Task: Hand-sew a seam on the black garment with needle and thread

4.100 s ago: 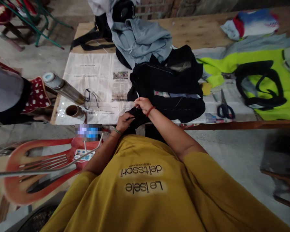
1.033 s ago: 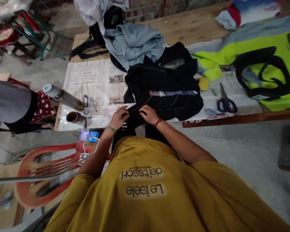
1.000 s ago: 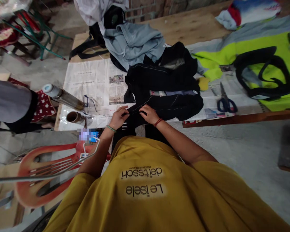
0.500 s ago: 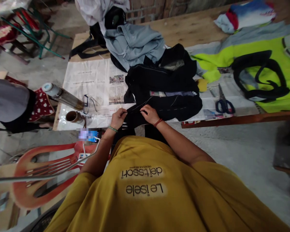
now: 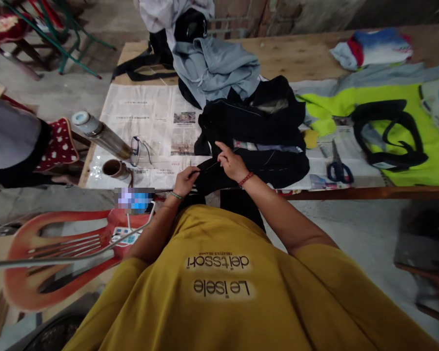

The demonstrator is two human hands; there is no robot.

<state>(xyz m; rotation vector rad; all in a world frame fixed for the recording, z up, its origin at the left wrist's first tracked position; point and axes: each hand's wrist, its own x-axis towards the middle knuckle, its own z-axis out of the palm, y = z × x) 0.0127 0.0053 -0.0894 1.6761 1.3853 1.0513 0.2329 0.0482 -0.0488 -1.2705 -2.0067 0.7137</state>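
Observation:
A black garment (image 5: 254, 117) with pale stitch lines lies spread along the table's front edge. My left hand (image 5: 185, 182) pinches its near left edge between thumb and fingertips. Over the same cloth is my right hand (image 5: 235, 165), its index finger stretched toward the far side and its other fingers curled in against the thumb. Whatever those curled fingers may hold is too small to make out. To the right of the garment lie dark-handled scissors (image 5: 339, 171) and a small yellow piece (image 5: 310, 139).
Newspaper (image 5: 137, 109) covers the table. At left stand a bottle (image 5: 104, 136), a brown cup (image 5: 115, 168) and glasses (image 5: 139, 151). Grey cloth (image 5: 215, 66) is heaped behind; a neon-yellow garment (image 5: 395, 170) lies right. A red chair (image 5: 20, 263) stands at left; a seated person (image 5: 12, 129) is beyond.
My right hand has lifted away from the cloth edge, moving farther over the garment with its index finger now stretched out. My left hand still pinches the edge. The camera view has shifted slightly.

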